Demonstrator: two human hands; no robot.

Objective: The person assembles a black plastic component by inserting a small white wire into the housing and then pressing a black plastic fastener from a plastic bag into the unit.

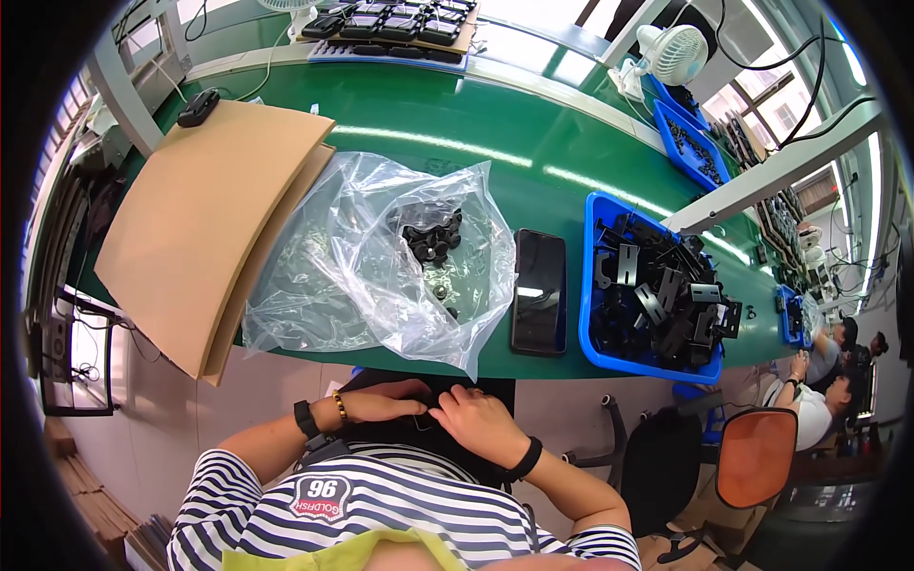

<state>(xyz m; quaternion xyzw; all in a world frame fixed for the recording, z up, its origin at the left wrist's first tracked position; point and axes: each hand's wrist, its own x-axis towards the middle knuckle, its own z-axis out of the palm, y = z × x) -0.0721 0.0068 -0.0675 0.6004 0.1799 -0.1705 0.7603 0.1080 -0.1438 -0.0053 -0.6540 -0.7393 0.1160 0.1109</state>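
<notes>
My left hand [386,401] and my right hand [486,425] are close together over my lap, just below the table's near edge. The fingers of both hands are curled in toward each other. Whatever they pinch is too small and dark to make out against the black cloth [443,388]. Beyond them on the table lies an open clear plastic bag [367,276] with several small black knob-like parts [436,242] inside. A black smartphone [540,290] lies to the right of the bag.
A blue bin [592,324] of black metal brackets [657,295] stands right of the phone. Folded cardboard [190,219] covers the table's left, with a black device [198,108] at its far corner. A fan [674,55] and an orange-backed chair [757,457] are at right, near seated people.
</notes>
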